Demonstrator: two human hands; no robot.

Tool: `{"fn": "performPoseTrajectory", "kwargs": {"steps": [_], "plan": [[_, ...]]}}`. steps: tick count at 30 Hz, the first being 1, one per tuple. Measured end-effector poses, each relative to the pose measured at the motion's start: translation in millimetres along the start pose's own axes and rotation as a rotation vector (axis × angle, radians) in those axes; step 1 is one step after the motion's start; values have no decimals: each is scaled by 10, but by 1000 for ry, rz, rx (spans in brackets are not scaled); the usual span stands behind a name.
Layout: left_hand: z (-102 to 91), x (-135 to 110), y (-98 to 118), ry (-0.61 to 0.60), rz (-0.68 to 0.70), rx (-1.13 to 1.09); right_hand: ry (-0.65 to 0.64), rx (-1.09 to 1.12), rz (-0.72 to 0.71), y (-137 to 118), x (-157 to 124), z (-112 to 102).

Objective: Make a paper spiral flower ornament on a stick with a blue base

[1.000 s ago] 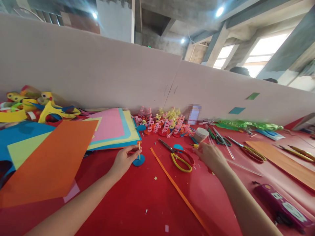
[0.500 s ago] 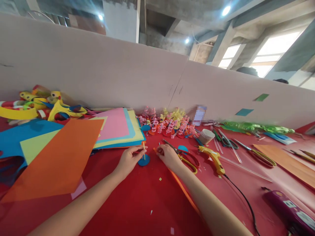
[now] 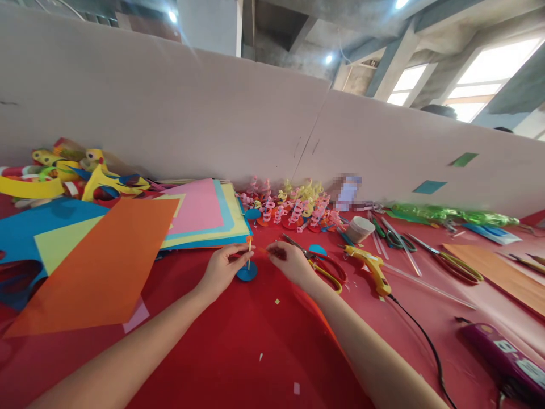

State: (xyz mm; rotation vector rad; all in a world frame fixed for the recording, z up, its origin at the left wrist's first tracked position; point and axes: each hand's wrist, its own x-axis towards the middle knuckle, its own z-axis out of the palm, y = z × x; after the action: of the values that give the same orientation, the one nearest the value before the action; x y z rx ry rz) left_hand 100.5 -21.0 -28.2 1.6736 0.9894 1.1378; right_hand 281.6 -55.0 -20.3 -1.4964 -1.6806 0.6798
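My left hand pinches a thin pale stick, which stands upright on a round blue paper disc. A bit of orange shows at the stick's top. Between the fingers of my right hand is the end of a long orange paper strip. The strip trails back under the right forearm toward me, slightly blurred. A small gap separates the right fingertips from the stick. Just beyond the right hand lie red-and-yellow handled scissors, partly covered by it.
Coloured paper sheets are stacked left, beside a large orange sheet. Curly paper pieces crowd the wall. To the right lie a yellow glue gun with its cord, a tape roll, other scissors and a purple device.
My right hand has lifted slightly, and the strip now blurs with motion. Orange shows more clearly at the stick's top. The whole view has shifted a little.
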Motion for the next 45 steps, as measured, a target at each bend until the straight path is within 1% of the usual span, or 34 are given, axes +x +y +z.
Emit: {"fn": "performPoseTrajectory", "kwargs": {"steps": [4,6,9,14,17,21,26,30,35,41,45], "plan": [[12,-8,6,-16,-13,-32,92,135,1,-144,10,-15],[21,-9,10,-14,-26,-61,130,154,-3,-211,1,-17],[28,-9,31,-17,-23,-68,153,121,-10,-284,-19,-15],[19,-24,104,-75,14,-22,196,16,-41,-335,-32,-21],[22,-33,126,-101,20,-5,170,25,-16,-324,-28,-31],[37,-31,104,-96,-6,-42,146,98,48,-281,-18,-40],[47,-25,79,-83,-1,-39,168,92,3,-252,-12,-63],[51,-21,85,-90,2,-40,163,51,15,-233,-12,-76],[53,-24,101,-94,-2,-20,140,151,54,-188,-1,-53],[60,-37,104,-81,-37,-50,167,156,36,-254,-17,-44],[67,-37,105,-98,-69,-75,154,205,33,-296,-27,-37]]}}
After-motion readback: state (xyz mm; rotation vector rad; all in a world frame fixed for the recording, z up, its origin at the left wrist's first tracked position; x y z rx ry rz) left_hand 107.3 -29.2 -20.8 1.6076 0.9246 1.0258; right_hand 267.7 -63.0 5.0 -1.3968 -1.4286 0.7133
